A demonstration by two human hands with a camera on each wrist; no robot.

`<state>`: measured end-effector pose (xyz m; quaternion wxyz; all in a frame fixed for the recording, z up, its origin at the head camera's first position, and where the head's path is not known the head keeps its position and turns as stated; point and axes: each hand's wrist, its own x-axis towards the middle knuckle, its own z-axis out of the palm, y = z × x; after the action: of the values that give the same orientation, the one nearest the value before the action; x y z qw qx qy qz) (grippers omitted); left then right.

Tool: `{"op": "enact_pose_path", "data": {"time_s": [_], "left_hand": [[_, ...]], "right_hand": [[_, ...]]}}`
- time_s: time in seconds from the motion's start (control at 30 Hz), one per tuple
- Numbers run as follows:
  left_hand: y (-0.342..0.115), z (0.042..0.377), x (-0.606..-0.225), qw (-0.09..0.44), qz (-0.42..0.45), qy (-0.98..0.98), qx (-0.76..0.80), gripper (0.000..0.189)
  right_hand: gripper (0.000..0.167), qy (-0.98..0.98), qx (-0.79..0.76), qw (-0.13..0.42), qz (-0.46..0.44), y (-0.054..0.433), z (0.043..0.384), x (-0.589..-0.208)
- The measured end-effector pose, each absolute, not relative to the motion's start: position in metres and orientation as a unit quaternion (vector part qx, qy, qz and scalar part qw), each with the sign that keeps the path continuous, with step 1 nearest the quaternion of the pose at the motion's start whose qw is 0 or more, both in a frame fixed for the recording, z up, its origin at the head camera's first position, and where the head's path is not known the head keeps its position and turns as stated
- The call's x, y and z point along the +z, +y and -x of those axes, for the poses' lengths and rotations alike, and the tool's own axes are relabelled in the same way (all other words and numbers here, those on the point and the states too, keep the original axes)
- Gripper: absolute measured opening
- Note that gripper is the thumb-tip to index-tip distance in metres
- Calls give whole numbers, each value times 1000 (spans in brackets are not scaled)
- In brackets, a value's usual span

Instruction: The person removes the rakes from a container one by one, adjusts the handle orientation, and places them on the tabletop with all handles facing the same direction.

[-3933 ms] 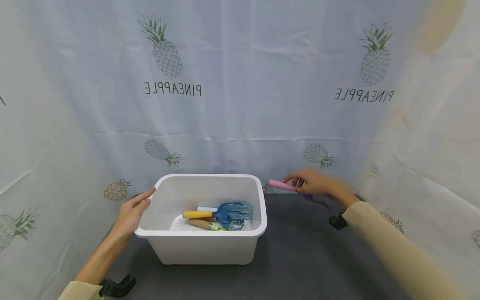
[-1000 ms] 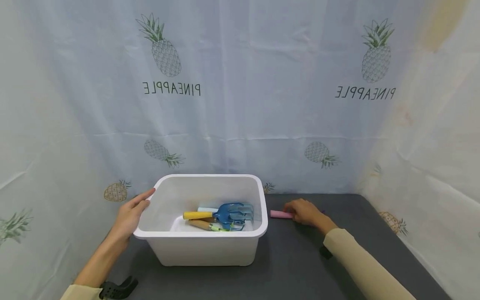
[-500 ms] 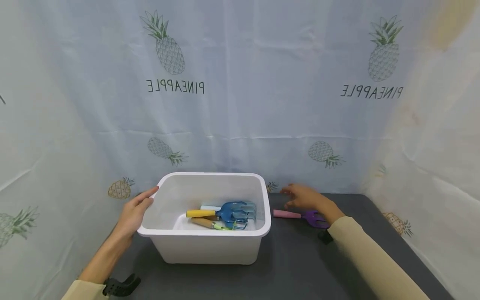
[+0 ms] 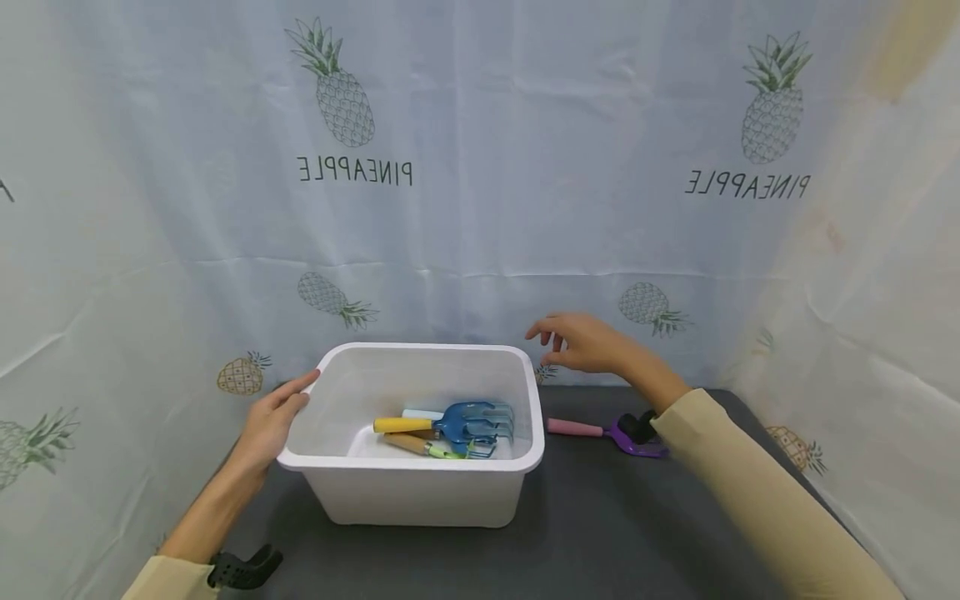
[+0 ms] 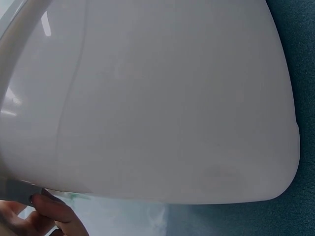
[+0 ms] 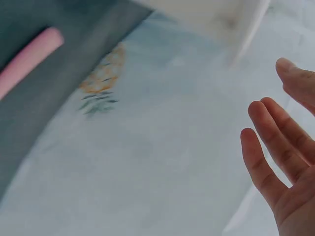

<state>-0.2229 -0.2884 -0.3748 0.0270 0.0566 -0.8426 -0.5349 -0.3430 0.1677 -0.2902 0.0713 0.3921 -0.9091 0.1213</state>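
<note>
My left hand (image 4: 268,423) grips the left rim of a white plastic tub (image 4: 408,500). In the left wrist view its fingers (image 5: 55,210) hold the rim's corner, with the tub's wall filling most of that view. My right hand (image 4: 588,343) hovers beyond the tub's right corner, holding nothing. The right wrist view shows its fingers (image 6: 275,142) spread and relaxed. Below it on the dark table lies a garden hand fork (image 4: 573,427) with a pink handle and purple head, partly covered by the wrist strap. Inside the tub rests a blue hand fork (image 4: 453,423) with a yellow handle.
Beneath the blue fork are more tools, among them a wooden-handled one (image 4: 408,443) with a green neck and a pale blue handle (image 4: 422,414). A pineapple-print curtain (image 4: 480,208) hangs behind and on both sides of the dark tabletop (image 4: 592,533).
My right hand has set the pink-handled hand fork down on the table right of the tub, let it go, then risen up and leftward. My left hand stays on the rim.
</note>
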Motion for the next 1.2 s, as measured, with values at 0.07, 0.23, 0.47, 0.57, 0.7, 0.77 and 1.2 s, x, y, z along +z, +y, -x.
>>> {"op": "enact_pose_path", "data": {"time_s": [0.07, 0.23, 0.47, 0.57, 0.7, 0.77, 1.2], "left_hand": [[-288, 223, -375, 27, -60, -842, -536, 55], [-290, 225, -377, 29, -59, -843, -534, 55], [-291, 226, -378, 24, -65, -846, -529, 54], [-291, 226, -377, 25, -62, -849, -525, 54], [-289, 224, -376, 28, -63, -848, -526, 53], [-288, 222, -376, 28, -65, -846, -528, 53], [-288, 223, -375, 32, -64, -846, -529, 53]], "right_hand": [[36, -907, 120, 68, -399, 156, 340, -280], [37, -895, 105, 55, -431, 120, 334, -258], [37, -881, 102, 24, -461, 71, 336, -251], [36, -878, 110, 1, -466, 52, 342, -258], [32, -870, 118, -24, -478, 30, 350, -267], [31, -869, 123, -33, -479, 22, 354, -271], [37, -850, 238, -202, -424, -8, 381, -315]]}}
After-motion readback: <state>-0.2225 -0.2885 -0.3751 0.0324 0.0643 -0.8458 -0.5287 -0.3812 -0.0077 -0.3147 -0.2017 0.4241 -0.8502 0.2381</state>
